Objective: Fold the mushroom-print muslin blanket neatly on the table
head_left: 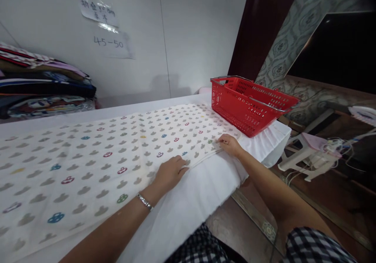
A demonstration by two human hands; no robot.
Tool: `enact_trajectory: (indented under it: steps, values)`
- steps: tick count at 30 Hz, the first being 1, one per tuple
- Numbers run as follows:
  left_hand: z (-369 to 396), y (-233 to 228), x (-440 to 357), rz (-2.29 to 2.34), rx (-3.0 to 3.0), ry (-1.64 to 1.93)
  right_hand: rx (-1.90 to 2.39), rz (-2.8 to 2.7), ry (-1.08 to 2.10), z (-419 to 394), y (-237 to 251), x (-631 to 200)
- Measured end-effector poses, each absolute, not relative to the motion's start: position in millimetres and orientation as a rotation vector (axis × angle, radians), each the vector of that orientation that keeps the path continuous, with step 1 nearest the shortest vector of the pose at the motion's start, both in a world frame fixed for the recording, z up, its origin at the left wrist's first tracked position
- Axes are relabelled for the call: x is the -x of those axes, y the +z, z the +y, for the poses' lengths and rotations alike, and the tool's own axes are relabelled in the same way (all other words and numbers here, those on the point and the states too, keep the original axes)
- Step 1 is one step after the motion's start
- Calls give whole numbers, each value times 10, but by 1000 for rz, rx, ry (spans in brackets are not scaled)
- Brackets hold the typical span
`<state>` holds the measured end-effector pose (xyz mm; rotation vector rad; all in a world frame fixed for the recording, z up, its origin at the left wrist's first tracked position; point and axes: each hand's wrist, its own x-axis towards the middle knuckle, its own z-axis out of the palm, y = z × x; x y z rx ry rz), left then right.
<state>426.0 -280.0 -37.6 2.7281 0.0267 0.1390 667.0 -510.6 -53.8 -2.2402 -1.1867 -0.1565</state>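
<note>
A white-covered table (188,200) runs along a pale wall; spread over much of its top lies a patterned cloth (116,157), off-white with grey mushroom shapes and scattered red, blue, green and yellow ones, its surface faintly creased; a red basket (235,108) stands on the table by the cloth's far right corner, its metal handles folded down; a stack of folded fabrics (47,87) sits at the far left; the left hand (170,172) rests palm down on the cloth's near edge, fingers extended and loose; the right hand (230,145) pinches that edge near the right corner between bent fingers and thumb; a silvery bracelet (145,201) circles the left wrist.
</note>
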Motion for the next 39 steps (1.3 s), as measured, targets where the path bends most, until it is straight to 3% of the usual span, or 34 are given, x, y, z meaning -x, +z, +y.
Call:
enact_trajectory:
  steps: [19, 25, 39]
  values:
    - [-3136, -371, -4345, -113, -3113, 22, 2374, -1713, -206, -5315, -547, -6543]
    - [-3242, -331, -4344, -102, -3146, 29, 2594, -1635, -272, -5317, -497, -6522]
    - [-3241, -485, -4217, -120, -3069, 202, 2600, -1466, -320, -5514, -614, -6551]
